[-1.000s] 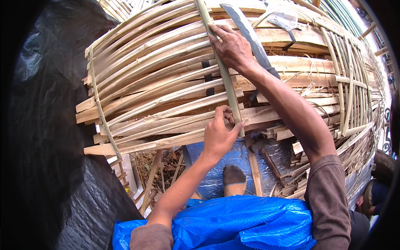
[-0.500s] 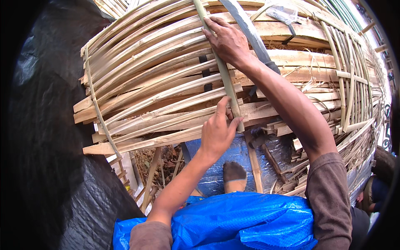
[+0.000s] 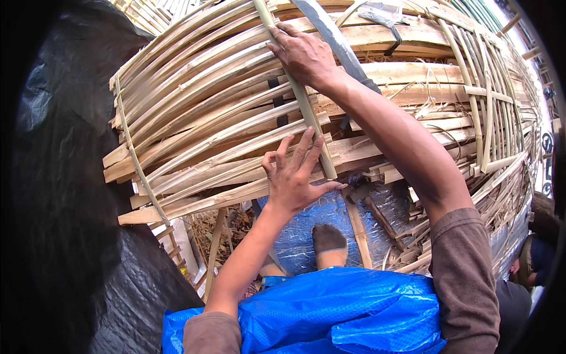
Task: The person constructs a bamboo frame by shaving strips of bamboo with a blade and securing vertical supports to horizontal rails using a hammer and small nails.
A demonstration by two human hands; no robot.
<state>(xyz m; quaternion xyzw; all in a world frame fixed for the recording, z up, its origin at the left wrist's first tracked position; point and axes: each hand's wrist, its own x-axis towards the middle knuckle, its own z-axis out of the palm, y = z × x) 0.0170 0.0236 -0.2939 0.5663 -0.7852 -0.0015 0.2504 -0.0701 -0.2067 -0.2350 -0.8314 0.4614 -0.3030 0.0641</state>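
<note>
Across the curved frame of split bamboo slats [image 3: 194,112], a greenish bamboo strip [image 3: 298,94] ran from top to lower middle. Near its upper part the right hand [image 3: 303,54] pressed flat, fingers narrow. At its lower end the left hand [image 3: 298,180] rested with fingers spread wide. Below lay a blue plastic sheet [image 3: 330,312].

We press our left hand [image 3: 298,177] flat, fingers spread, on the lower edge of the woven bamboo panel [image 3: 194,124], just beside the bottom end of a greenish upright bamboo strip [image 3: 300,100]. Our right hand [image 3: 303,54] lies palm down on that same strip higher up. Blue plastic sheeting [image 3: 330,312] covers our lap, and a sandalled foot [image 3: 329,245] shows below the panel.
</note>
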